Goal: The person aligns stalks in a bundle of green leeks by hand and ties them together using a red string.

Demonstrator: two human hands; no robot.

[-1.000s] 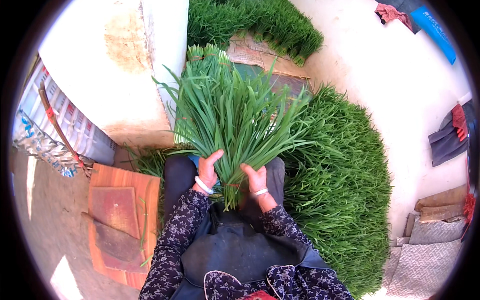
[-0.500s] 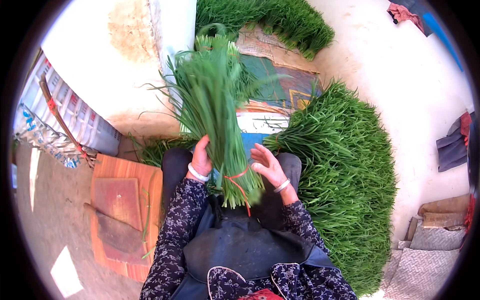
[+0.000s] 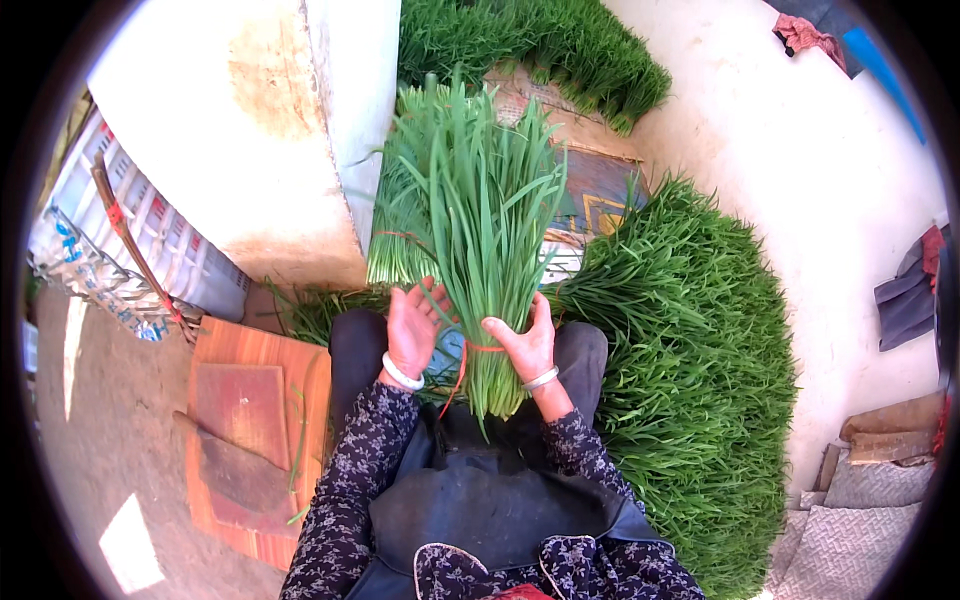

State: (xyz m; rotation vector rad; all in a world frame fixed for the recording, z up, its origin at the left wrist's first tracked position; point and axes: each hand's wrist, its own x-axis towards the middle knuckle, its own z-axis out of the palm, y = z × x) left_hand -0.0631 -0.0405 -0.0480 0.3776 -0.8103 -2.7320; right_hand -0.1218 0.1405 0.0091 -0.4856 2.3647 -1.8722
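Note:
A bundle of garlic chives stands upright in front of my lap, leaves fanned at the top and cut pale ends down. A red tie circles it low, one loose tail hanging on the left. My right hand grips its right side near the tie, thumb in front and the other fingers partly hidden. My left hand is open on the left, palm turned up and fingers spread, just apart from the stems. Another tied chive bundle lies beyond my left hand, partly covered by the first.
Loose chives are heaped along my right side, and more line the far wall. To my left, a long blade rests on a wooden board. A white crate and a white wall corner stand beyond it.
The chive bundle has swung from a leftward lean to upright and turned. My left hand has come off it and opened, while my right hand has closed on its side.

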